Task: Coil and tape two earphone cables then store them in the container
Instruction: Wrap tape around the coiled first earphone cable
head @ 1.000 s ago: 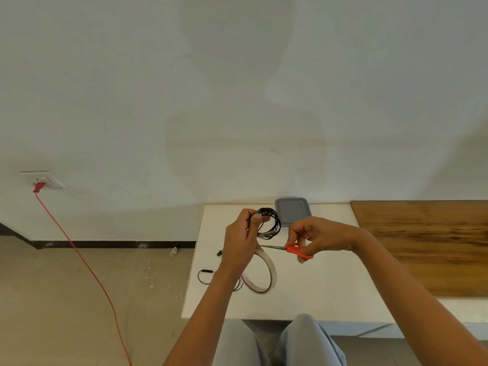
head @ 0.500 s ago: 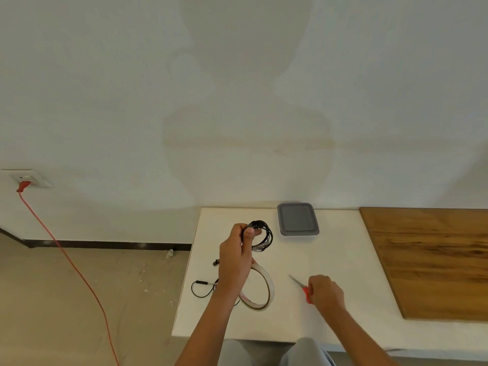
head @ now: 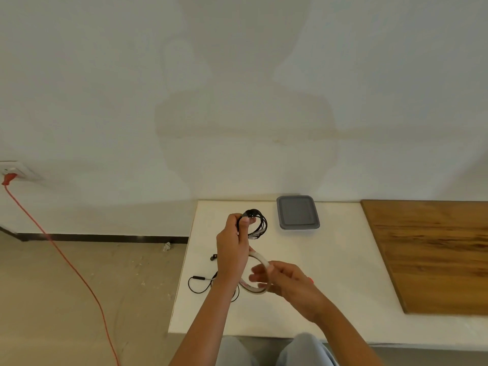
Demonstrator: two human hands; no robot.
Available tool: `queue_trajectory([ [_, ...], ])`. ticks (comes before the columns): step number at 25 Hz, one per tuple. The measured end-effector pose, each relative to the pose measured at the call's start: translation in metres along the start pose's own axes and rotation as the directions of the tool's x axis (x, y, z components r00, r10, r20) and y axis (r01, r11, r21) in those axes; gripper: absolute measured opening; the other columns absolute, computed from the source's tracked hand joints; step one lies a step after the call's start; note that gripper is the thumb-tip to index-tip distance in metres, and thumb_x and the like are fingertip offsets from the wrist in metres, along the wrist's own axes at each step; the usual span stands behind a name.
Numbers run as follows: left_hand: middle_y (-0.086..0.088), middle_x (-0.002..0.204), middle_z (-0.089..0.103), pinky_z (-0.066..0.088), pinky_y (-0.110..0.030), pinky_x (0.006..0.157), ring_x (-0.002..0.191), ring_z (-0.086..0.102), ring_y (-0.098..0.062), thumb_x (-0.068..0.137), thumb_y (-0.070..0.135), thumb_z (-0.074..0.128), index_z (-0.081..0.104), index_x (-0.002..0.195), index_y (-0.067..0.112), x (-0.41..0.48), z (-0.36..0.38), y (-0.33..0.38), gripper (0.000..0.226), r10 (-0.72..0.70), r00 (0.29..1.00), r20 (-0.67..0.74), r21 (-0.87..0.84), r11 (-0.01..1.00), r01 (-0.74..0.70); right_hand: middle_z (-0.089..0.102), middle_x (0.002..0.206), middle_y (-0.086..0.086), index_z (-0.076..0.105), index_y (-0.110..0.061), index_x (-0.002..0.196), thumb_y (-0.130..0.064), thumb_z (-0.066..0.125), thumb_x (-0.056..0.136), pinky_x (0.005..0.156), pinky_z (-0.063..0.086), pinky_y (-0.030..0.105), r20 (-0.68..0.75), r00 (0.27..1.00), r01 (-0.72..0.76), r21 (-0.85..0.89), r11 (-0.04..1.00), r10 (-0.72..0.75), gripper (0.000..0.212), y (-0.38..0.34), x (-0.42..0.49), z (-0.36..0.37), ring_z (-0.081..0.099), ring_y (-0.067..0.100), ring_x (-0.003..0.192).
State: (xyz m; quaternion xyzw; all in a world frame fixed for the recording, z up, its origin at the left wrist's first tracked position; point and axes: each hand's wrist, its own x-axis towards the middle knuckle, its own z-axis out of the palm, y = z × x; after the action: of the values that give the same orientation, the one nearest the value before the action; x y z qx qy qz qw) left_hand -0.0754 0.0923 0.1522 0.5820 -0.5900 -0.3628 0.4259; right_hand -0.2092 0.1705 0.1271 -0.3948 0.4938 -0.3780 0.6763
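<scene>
The left hand [head: 232, 249] grips a black cable coil [head: 260, 224], raised just left of the grey lidded container [head: 298, 212]. The right hand [head: 287, 283] curls its fingers round the tape [head: 264, 263], nearer than the container. Print inside the tape is too blurred to read. A loose cable [head: 200, 282] lies left and nearer on the white worktop [head: 343, 273]. A wooden board [head: 435, 254] lies right of the container. Far left, a red cord [head: 66, 260] runs from a socket [head: 15, 171] on the stained white wall [head: 237, 88] across the beige floor [head: 79, 299].

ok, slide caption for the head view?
Left hand holds a coiled cable, right hand grips the tape roll, lidded container behind.
</scene>
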Motion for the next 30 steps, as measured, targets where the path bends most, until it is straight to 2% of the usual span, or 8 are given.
queue_trajectory([
  [5, 0.007, 0.091, 0.069, 0.052, -0.037, 0.055, 0.053, 0.068, -0.009, 0.102, 0.033, 0.039, 0.056, 0.098, 0.015, 0.0, -0.001, -0.01, 0.025, -0.113, 0.994, 0.003, -0.013, 0.993, 0.113, 0.075, 0.088, -0.007, 0.076, -0.016, 0.095, -0.026, 0.064, 0.09, 0.083, 0.052, 0.018, -0.14, 0.985, 0.031, -0.443, 0.896, -0.103, 0.016, 0.017, 0.01, -0.007, 0.069, 0.008, 0.086],
  [9, 0.015, 0.102, 0.069, 0.046, -0.029, 0.053, 0.045, 0.062, -0.011, 0.102, 0.034, 0.04, 0.057, 0.093, 0.021, -0.004, -0.008, -0.002, 0.024, -0.197, 0.98, -0.002, -0.105, 0.975, 0.196, 0.072, 0.099, 0.0, 0.072, -0.015, 0.095, -0.022, 0.051, 0.093, 0.074, 0.047, 0.023, -0.211, 0.977, -0.2, -0.945, 0.258, -0.018, 0.022, 0.072, 0.03, -0.018, 0.067, 0.017, 0.093],
  [11, 0.016, 0.103, 0.069, 0.045, -0.022, 0.051, 0.041, 0.057, -0.008, 0.101, 0.035, 0.041, 0.058, 0.093, 0.022, -0.008, -0.01, 0.003, 0.023, -0.21, 0.978, -0.005, -0.134, 0.969, 0.207, 0.068, 0.109, 0.005, 0.069, -0.01, 0.099, -0.014, 0.05, 0.09, 0.072, 0.039, 0.022, -0.202, 0.976, -0.213, -0.96, 0.179, 0.08, 0.021, 0.093, 0.032, -0.021, 0.063, 0.022, 0.102],
  [15, 0.016, 0.102, 0.07, 0.045, -0.017, 0.05, 0.039, 0.051, -0.004, 0.101, 0.035, 0.044, 0.06, 0.094, 0.02, -0.014, -0.016, 0.01, 0.023, -0.224, 0.975, 0.013, -0.162, 0.961, 0.223, 0.065, 0.107, -0.013, 0.069, -0.024, 0.102, -0.031, 0.071, 0.081, 0.077, 0.045, 0.02, -0.395, 0.918, -0.328, -0.806, 0.492, -0.034, 0.023, 0.07, 0.022, -0.007, 0.062, 0.01, 0.1],
  [17, 0.014, 0.098, 0.07, 0.046, -0.022, 0.055, 0.04, 0.051, -0.003, 0.099, 0.035, 0.046, 0.061, 0.092, 0.022, -0.014, -0.021, 0.015, 0.021, -0.237, 0.971, 0.027, -0.172, 0.956, 0.239, 0.067, 0.09, -0.018, 0.07, -0.029, 0.088, -0.032, 0.072, 0.082, 0.068, 0.047, 0.016, -0.592, 0.73, -0.13, -0.612, 0.78, -0.343, 0.007, 0.019, 0.008, 0.012, 0.065, 0.003, 0.085],
  [19, 0.009, 0.09, 0.068, 0.046, -0.022, 0.055, 0.043, 0.051, -0.002, 0.097, 0.034, 0.051, 0.065, 0.093, 0.021, -0.015, -0.025, 0.025, 0.019, -0.233, 0.971, 0.055, -0.196, 0.951, 0.239, 0.069, 0.08, -0.015, 0.069, -0.03, 0.081, -0.027, 0.071, 0.084, 0.064, 0.05, 0.014, -0.657, 0.58, 0.197, -0.461, 0.865, -0.482, 0.005, -0.04, -0.012, 0.032, 0.065, 0.004, 0.076],
  [24, 0.008, 0.09, 0.07, 0.048, -0.02, 0.066, 0.075, 0.061, -0.008, 0.094, 0.032, 0.057, 0.07, 0.093, 0.025, -0.032, -0.039, 0.063, 0.015, -0.17, 0.98, 0.107, -0.258, 0.947, 0.192, 0.072, 0.079, -0.011, 0.072, -0.033, 0.09, -0.033, 0.073, 0.081, 0.069, 0.054, 0.018, -0.462, 0.789, 0.244, -0.371, 0.896, -0.406, 0.009, -0.103, -0.036, 0.061, 0.067, 0.009, 0.076],
  [30, 0.005, 0.089, 0.073, 0.051, -0.037, 0.088, 0.091, 0.066, -0.016, 0.09, 0.036, 0.062, 0.073, 0.085, 0.032, -0.049, -0.06, 0.086, 0.013, -0.138, 0.981, 0.138, -0.341, 0.923, 0.178, 0.076, 0.079, -0.005, 0.072, -0.021, 0.096, -0.019, 0.074, 0.081, 0.07, 0.05, 0.015, -0.419, 0.825, 0.287, -0.265, 0.921, -0.378, 0.015, -0.12, -0.062, 0.073, 0.071, 0.002, 0.078],
])
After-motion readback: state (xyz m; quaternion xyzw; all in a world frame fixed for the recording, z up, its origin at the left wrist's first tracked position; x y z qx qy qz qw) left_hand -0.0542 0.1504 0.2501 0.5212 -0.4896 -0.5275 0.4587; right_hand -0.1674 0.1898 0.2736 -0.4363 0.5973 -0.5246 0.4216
